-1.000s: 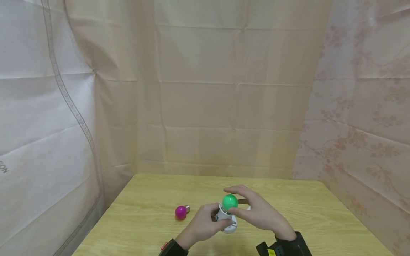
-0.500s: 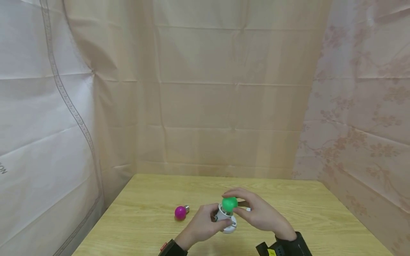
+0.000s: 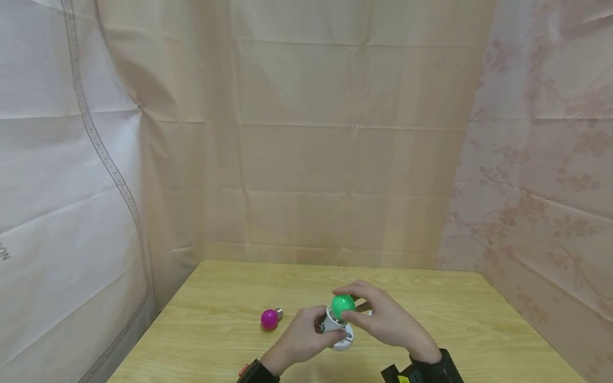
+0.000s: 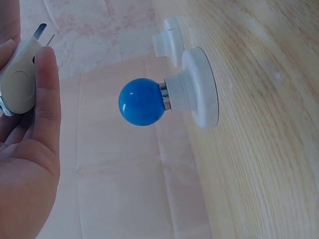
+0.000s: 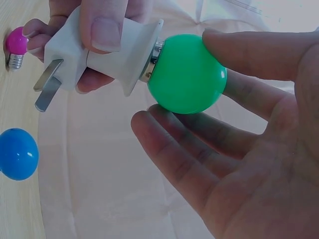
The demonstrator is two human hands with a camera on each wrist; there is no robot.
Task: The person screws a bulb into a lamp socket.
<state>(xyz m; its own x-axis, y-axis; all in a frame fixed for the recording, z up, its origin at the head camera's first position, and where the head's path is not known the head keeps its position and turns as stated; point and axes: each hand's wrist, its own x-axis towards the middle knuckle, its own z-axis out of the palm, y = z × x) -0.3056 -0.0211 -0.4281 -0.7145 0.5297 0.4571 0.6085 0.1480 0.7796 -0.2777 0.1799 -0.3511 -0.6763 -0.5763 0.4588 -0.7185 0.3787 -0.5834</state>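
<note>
My left hand point(image 3: 306, 334) grips a white plug-in bulb socket point(image 5: 117, 52) with two flat metal prongs point(image 5: 48, 85). A green round bulb point(image 5: 187, 74) sits at the socket's mouth, part of its metal base showing at the rim. Thumb and fingers of my right hand point(image 3: 390, 318) pinch the bulb's globe from its outer side. In the left wrist view the socket's plug end point(image 4: 19, 82) lies between my fingers, while the green bulb is out of sight there. A blue bulb point(image 4: 142, 102) in a round white lamp holder point(image 4: 199, 87) stands nearby on the table.
A magenta bulb point(image 3: 270, 319) with a metal screw base lies on the wooden table point(image 3: 215, 287), left of my hands. Another white lamp holder point(image 4: 172, 42) stands beyond the blue bulb. Cloth sheets point(image 3: 306, 159) hang behind the table and at both sides.
The green bulb has dropped slightly with my right hand. My right thumb slid back along the globe, then came forward over it again. My left hand keeps its grip on the socket.
</note>
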